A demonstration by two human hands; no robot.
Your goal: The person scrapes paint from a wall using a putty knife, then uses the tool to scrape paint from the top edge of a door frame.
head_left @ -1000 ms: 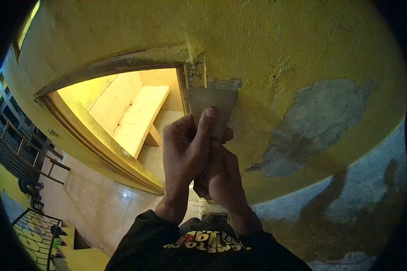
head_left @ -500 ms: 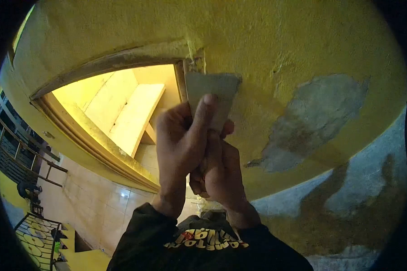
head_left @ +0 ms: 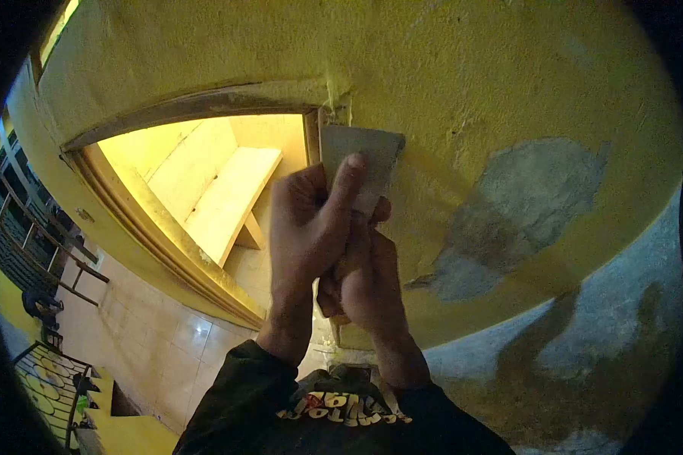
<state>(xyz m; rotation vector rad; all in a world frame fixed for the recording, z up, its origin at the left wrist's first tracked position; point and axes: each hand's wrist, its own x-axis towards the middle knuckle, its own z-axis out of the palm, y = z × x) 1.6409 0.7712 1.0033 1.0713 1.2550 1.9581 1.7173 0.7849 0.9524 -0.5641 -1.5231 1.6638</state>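
Both my hands are closed on one putty knife with a wide, grey, flared blade (head_left: 368, 144). My left hand (head_left: 303, 227) lies along the blade's left side, its thumb pressed flat on the blade face. Just below and to the right, my right hand (head_left: 372, 284) is wrapped where the handle would be, so the handle is hidden. The blade's wide edge points up and overlaps the yellow wall (head_left: 432, 83), right beside the upper corner of the door frame (head_left: 312, 140). Around that corner the paint is chipped and streaked.
A large bare grey patch (head_left: 538, 197) shows in the wall's paint on the right. Through the lit opening on the left stands a pale bench-like ledge (head_left: 235, 197). Tiled floor (head_left: 159, 341), a dark railing (head_left: 50, 383) and a ladder-like frame (head_left: 31, 235) lie lower left.
The view has shifted slightly, so the wall and doorway sit a little further right. My hands and the putty knife keep nearly the same pose, with the blade still near the frame corner.
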